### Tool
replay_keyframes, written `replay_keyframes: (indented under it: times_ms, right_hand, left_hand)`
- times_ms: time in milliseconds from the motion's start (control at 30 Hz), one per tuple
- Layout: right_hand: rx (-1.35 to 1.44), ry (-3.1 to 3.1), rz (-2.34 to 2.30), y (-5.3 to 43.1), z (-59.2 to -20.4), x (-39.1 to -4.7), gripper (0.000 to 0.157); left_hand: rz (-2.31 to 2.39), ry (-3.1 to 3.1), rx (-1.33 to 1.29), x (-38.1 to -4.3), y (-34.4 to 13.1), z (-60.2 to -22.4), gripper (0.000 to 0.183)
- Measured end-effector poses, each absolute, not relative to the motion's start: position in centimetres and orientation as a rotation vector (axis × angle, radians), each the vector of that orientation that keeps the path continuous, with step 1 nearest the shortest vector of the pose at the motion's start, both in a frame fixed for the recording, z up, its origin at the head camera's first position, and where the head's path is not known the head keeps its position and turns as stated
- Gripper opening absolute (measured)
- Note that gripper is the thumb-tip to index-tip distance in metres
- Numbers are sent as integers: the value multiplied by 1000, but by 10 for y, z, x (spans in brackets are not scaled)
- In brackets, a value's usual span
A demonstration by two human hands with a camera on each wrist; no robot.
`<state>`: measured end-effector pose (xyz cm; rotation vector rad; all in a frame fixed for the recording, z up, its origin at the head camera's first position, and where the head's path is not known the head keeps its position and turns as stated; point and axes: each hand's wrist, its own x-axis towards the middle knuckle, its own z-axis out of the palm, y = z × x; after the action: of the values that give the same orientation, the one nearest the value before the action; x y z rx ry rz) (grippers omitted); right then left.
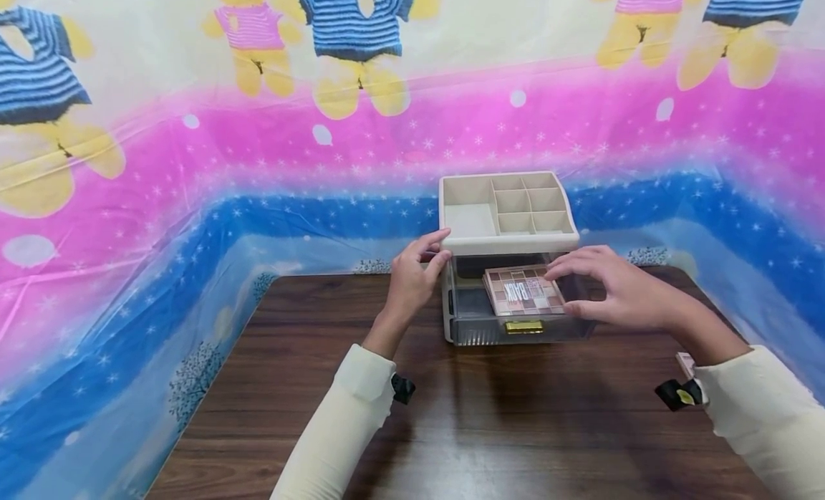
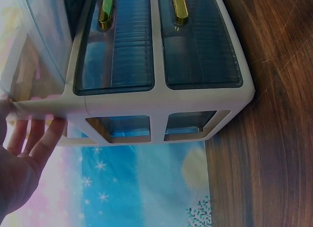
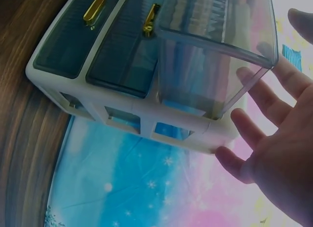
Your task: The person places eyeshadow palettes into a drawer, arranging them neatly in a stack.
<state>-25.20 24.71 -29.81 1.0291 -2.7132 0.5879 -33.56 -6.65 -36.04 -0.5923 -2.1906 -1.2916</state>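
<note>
A cream drawer organizer (image 1: 509,240) stands at the back of the table, its clear top drawer (image 1: 477,335) pulled out. Inside the drawer lies an eyeshadow palette (image 1: 518,291), face up, its side edges looking like a small stack. My left hand (image 1: 412,278) touches the organizer's upper left side; its fingers (image 2: 46,139) rest against the frame in the left wrist view. At the drawer's right side is my right hand (image 1: 621,289), thumb and fingers spread apart, fingertips overlapping the palette's right edge. The right wrist view shows its fingers (image 3: 266,97) extended beside the drawer's clear wall.
Two lower drawers, one with a gold handle (image 3: 95,9), are closed. The organizer's top has several compartments (image 1: 531,199). A small pale item (image 1: 686,364) lies near the right wrist, partly hidden. Behind the wooden table (image 1: 309,385) hangs a patterned cloth (image 1: 361,149).
</note>
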Motion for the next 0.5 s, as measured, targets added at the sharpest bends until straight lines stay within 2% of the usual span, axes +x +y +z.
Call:
replay_keyframes:
  times_ms: [300, 500]
  right_hand:
    - [751, -2717, 636, 265, -305, -246, 35]
    - [553, -2812, 582, 286, -312, -242, 42]
  left_hand:
    - [-1301, -2192, -596, -336, -65, -361, 35]
    - [-1304, -2169, -612, -337, -66, -362, 35]
